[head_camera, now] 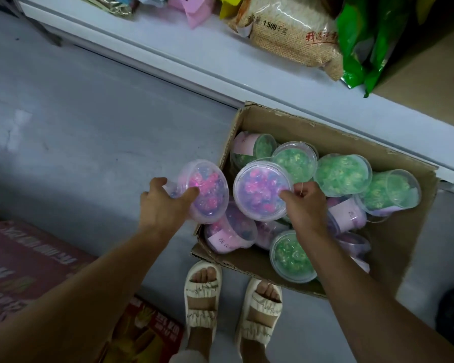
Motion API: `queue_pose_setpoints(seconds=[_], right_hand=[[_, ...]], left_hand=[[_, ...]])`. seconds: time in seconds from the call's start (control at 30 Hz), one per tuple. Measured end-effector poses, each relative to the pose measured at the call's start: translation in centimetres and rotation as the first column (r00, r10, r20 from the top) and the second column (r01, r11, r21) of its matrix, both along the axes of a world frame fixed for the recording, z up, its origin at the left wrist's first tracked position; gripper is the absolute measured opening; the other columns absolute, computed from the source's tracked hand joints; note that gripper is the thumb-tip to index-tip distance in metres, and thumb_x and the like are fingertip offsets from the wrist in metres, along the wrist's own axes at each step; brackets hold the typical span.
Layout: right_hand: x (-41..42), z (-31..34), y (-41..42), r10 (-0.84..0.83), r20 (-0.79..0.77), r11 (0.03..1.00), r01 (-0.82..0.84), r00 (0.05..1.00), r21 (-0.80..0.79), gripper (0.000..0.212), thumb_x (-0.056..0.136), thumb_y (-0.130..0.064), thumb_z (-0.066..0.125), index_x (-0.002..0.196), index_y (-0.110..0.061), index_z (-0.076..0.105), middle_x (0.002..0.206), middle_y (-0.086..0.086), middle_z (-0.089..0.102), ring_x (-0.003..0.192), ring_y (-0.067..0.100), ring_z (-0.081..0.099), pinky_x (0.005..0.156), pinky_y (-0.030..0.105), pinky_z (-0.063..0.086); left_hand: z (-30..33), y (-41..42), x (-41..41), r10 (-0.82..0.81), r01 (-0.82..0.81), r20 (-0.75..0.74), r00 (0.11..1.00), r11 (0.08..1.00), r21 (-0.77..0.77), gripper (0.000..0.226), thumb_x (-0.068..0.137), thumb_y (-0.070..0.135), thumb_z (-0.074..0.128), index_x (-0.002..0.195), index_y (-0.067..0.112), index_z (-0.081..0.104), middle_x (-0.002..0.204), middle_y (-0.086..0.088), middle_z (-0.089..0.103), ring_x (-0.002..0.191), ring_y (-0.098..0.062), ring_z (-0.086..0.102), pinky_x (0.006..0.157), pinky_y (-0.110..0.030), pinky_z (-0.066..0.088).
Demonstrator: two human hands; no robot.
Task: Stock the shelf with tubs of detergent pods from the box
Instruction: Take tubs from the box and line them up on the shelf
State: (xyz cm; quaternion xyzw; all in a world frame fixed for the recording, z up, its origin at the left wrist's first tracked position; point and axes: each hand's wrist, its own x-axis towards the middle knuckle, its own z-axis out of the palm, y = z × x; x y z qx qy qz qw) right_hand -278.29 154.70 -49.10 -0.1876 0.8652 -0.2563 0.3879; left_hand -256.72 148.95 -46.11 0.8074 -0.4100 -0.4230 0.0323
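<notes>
Fingers of the left hand (159,205) curled round a clear tub (203,191) of pink and purple pods, thumb on its lid, holding it just left of the box (401,237). Right hand (306,205) fingers pinched the rim of a second pink tub (262,189) above the box's near-left corner. Beyond and right of those fingers, more tubs lay jumbled in the box, green pods (342,171) mostly farther off, pink ones beneath. The shelf (194,56) ran beyond both hands, holding a rice bag (286,30).
</notes>
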Motion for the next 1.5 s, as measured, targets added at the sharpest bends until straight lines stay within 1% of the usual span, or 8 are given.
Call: queue_pose_setpoints(seconds=[0.2,0.4,0.6,0.73,0.93,1.17,1.27,1.5], right_hand=[[0.2,0.6,-0.9,0.156,0.185,0.988,-0.155,0.970,-0.020,0.028,0.081,-0.019,0.066,0.093,-0.014,0.041,0.084,-0.003,0.041,0.069,0.012,0.042,0.055,0.025,0.033],[0.0,0.6,-1.2,0.270,0.228,0.953,-0.294,0.935,0.079,0.071,0.082,-0.032,0.067,0.141,-0.024,0.028,0.124,0.002,0.048,0.111,0.023,0.050,0.084,0.028,0.035],[0.7,2.3,-1.5,0.363,0.129,0.920,-0.377,0.923,0.110,0.066,0.083,-0.037,0.064,0.141,-0.026,0.034,0.138,0.010,0.044,0.121,0.027,0.046,0.085,0.028,0.033],[0.1,5.8,-1.5,0.344,0.092,0.934,-0.350,0.935,0.066,0.060,0.084,-0.037,0.062,0.138,-0.025,0.039,0.134,0.010,0.049,0.116,0.027,0.049,0.086,0.031,0.038],[-1.4,15.7,-2.2,0.200,0.099,0.980,-0.197,0.975,-0.040,0.058,0.076,-0.045,0.068,0.128,-0.022,0.052,0.124,0.006,0.060,0.111,0.025,0.056,0.096,0.041,0.045],[-2.8,30.9,-3.6,0.172,0.106,0.971,-0.150,0.979,-0.186,0.036,0.082,-0.034,0.067,0.114,-0.024,0.055,0.101,0.000,0.063,0.093,0.021,0.061,0.087,0.042,0.051],[-2.9,37.9,-4.0,0.157,0.127,0.962,-0.122,0.979,-0.245,0.047,0.067,-0.047,0.069,0.109,-0.029,0.059,0.102,0.000,0.066,0.092,0.021,0.065,0.086,0.047,0.053],[-2.8,53.1,-4.4,0.204,0.122,0.892,-0.134,0.971,-0.432,0.035,0.073,-0.040,0.069,0.104,-0.027,0.061,0.103,0.004,0.067,0.092,0.022,0.065,0.088,0.049,0.052]], left_hand=[[-0.5,-0.1,0.5,0.025,-0.025,-0.029,0.999,1.000,-0.004,0.072,0.079,0.044,0.069,0.138,0.015,0.038,0.133,-0.017,0.050,0.112,-0.032,0.054,0.081,-0.034,0.042],[-0.6,-0.1,0.9,0.043,-0.043,-0.024,0.999,0.999,-0.013,0.072,0.079,0.043,0.069,0.139,0.016,0.038,0.133,-0.017,0.050,0.108,-0.031,0.056,0.075,-0.032,0.042],[1.2,0.1,0.5,0.045,-0.045,-0.017,0.999,0.999,-0.026,0.073,0.079,0.043,0.070,0.139,0.016,0.038,0.134,-0.018,0.047,0.110,-0.032,0.055,0.084,-0.036,0.045],[4.5,0.0,-0.1,0.051,-0.055,-0.063,0.997,0.997,-0.060,0.069,0.080,0.040,0.070,0.137,0.015,0.039,0.133,-0.016,0.049,0.110,-0.030,0.055,0.077,-0.031,0.042],[14.0,-0.9,-1.0,0.119,-0.146,-0.175,0.977,0.978,-0.147,0.058,0.080,0.035,0.071,0.127,0.013,0.045,0.118,-0.012,0.057,0.097,-0.026,0.055,0.081,-0.029,0.040],[29.2,-2.4,-1.5,0.109,-0.199,-0.307,0.945,0.940,-0.277,0.053,0.082,0.031,0.070,0.124,0.012,0.046,0.108,-0.007,0.053,0.094,-0.024,0.055,0.080,-0.028,0.042],[36.3,-2.9,-1.4,0.114,-0.240,-0.365,0.924,0.916,-0.322,0.049,0.083,0.029,0.069,0.122,0.013,0.046,0.107,-0.007,0.054,0.094,-0.025,0.056,0.080,-0.030,0.043],[51.0,-2.7,-0.2,0.142,-0.381,-0.554,0.821,0.858,-0.344,0.045,0.077,0.036,0.072,0.111,0.015,0.050,0.099,-0.006,0.060,0.081,-0.020,0.060,0.075,-0.036,0.051]])
